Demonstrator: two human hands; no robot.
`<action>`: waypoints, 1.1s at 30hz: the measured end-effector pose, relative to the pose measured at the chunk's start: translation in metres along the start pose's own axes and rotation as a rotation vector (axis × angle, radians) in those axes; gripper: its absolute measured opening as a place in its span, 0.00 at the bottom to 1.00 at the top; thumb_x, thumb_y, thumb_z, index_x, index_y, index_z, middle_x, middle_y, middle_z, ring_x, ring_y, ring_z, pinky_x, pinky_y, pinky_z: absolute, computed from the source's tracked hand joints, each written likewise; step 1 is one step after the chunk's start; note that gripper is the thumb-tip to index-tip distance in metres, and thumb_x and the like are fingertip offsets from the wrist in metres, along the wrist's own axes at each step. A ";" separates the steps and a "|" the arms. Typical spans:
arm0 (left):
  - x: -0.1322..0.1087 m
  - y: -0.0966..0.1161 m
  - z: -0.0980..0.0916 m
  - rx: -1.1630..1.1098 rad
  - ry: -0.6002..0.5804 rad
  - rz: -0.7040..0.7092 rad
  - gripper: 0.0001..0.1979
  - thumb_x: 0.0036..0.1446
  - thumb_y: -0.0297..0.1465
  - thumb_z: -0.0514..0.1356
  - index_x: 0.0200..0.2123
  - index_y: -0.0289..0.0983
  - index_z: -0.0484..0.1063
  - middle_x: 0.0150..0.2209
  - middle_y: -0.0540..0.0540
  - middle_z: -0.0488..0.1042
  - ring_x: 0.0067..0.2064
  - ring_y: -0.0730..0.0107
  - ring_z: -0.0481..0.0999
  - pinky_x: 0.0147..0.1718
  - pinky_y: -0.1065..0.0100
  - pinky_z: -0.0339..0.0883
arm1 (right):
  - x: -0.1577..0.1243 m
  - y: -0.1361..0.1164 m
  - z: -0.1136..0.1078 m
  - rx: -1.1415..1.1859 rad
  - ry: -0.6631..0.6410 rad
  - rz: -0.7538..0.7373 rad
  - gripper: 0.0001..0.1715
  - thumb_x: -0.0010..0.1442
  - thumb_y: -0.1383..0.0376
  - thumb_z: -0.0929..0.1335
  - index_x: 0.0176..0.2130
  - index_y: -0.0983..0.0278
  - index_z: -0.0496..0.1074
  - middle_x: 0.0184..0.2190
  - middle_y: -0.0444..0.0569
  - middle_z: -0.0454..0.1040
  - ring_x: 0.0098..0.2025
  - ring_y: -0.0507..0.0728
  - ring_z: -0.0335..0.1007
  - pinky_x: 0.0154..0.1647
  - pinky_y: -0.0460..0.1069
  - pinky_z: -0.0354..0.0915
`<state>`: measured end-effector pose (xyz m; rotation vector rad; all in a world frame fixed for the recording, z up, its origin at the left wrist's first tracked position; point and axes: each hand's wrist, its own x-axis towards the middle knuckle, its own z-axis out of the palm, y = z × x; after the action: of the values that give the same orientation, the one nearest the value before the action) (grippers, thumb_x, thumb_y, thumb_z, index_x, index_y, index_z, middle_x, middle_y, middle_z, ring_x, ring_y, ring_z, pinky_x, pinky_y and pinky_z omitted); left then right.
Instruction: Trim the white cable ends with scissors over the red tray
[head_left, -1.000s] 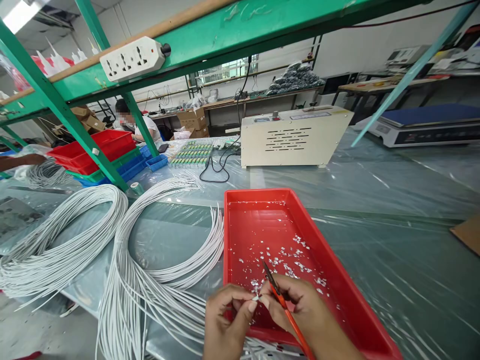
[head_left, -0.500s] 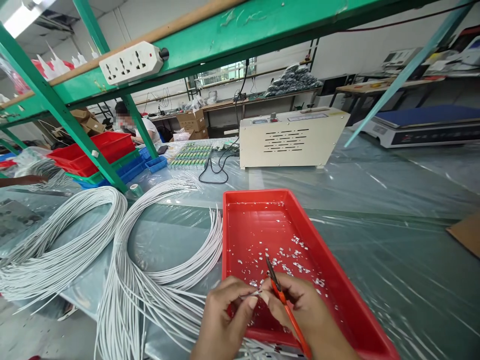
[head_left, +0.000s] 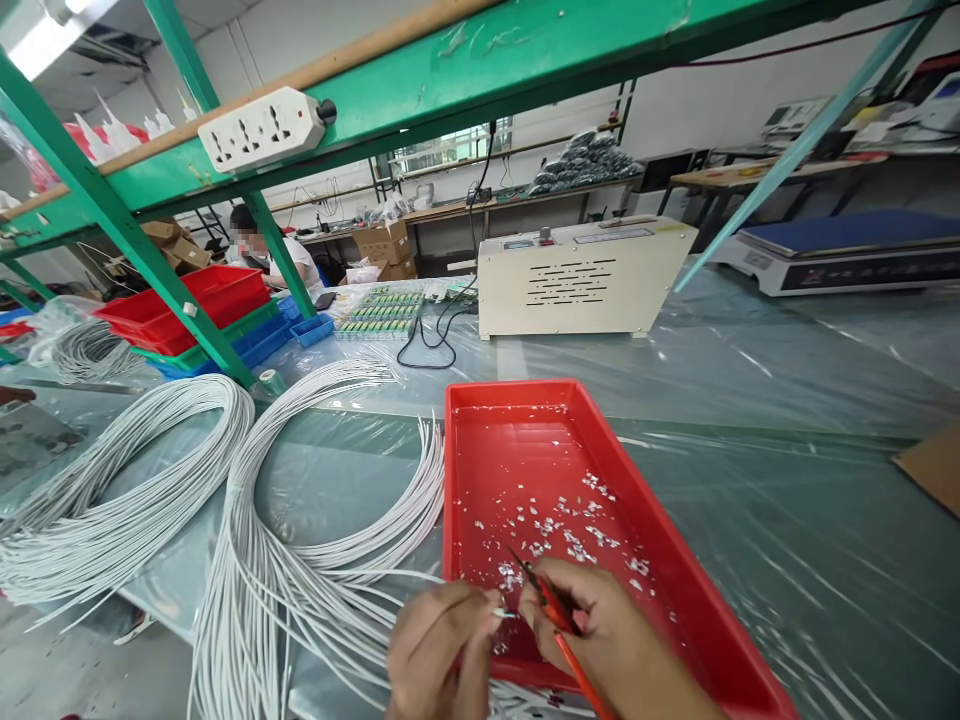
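My left hand (head_left: 439,650) pinches the end of a thin white wire (head_left: 390,576) over the near edge of a red tray (head_left: 540,450). My right hand (head_left: 600,640) grips orange-handled cutters (head_left: 551,610), their dark tip close to the wire end between my two hands. Several small white scraps (head_left: 577,530) lie scattered on the tray floor. A large bundle of white wires (head_left: 300,560) curves across the table to the left of the tray and runs under my left hand.
A second white wire bundle (head_left: 112,490) lies further left. A cream machine box (head_left: 581,275) stands behind the tray. Stacked red, green and blue bins (head_left: 202,310) sit by a green frame post (head_left: 127,230). A person (head_left: 262,250) sits beyond. A cardboard corner (head_left: 930,465) lies at right.
The cutters have swung down and left, so their tip now lies low beside the wire end. Both hands dropped slightly toward the tray's near edge. Another person's arm at far left has withdrawn.
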<state>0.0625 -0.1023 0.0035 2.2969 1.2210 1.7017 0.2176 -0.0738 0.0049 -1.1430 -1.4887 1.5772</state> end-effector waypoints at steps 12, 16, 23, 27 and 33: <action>0.007 0.005 0.018 -0.213 0.044 -0.404 0.07 0.51 0.20 0.59 0.31 0.37 0.75 0.26 0.49 0.73 0.27 0.74 0.71 0.26 0.75 0.64 | 0.000 -0.008 -0.012 -0.129 0.177 -0.163 0.12 0.55 0.61 0.65 0.32 0.66 0.74 0.23 0.46 0.71 0.28 0.56 0.67 0.30 0.46 0.64; 0.004 0.005 0.022 -0.208 0.067 -0.425 0.07 0.50 0.20 0.60 0.31 0.37 0.74 0.26 0.49 0.73 0.27 0.74 0.70 0.27 0.74 0.64 | -0.003 -0.008 -0.009 -0.103 0.139 -0.169 0.11 0.54 0.63 0.66 0.34 0.65 0.76 0.24 0.47 0.73 0.30 0.57 0.70 0.33 0.47 0.65; 0.001 0.004 0.024 -0.198 0.053 -0.416 0.07 0.50 0.20 0.59 0.31 0.36 0.73 0.26 0.49 0.72 0.28 0.73 0.71 0.27 0.73 0.64 | -0.002 -0.008 -0.007 0.070 0.151 -0.059 0.09 0.48 0.64 0.71 0.32 0.65 0.77 0.23 0.45 0.72 0.26 0.54 0.65 0.27 0.44 0.63; -0.003 0.002 0.023 -0.155 0.011 -0.352 0.08 0.50 0.18 0.59 0.31 0.36 0.72 0.28 0.48 0.73 0.29 0.73 0.72 0.28 0.73 0.66 | 0.002 -0.008 -0.006 0.186 0.134 -0.008 0.07 0.45 0.64 0.72 0.27 0.65 0.76 0.18 0.41 0.66 0.20 0.49 0.57 0.20 0.42 0.56; -0.005 0.002 0.027 -0.125 0.010 -0.311 0.09 0.51 0.18 0.59 0.32 0.36 0.72 0.28 0.48 0.73 0.29 0.72 0.73 0.29 0.73 0.67 | 0.004 -0.005 -0.006 0.254 0.115 0.027 0.07 0.43 0.65 0.73 0.24 0.67 0.73 0.17 0.39 0.61 0.19 0.47 0.52 0.19 0.42 0.51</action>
<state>0.0850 -0.0958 -0.0106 1.9126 1.3478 1.6284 0.2216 -0.0672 0.0099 -1.0904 -1.1658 1.6357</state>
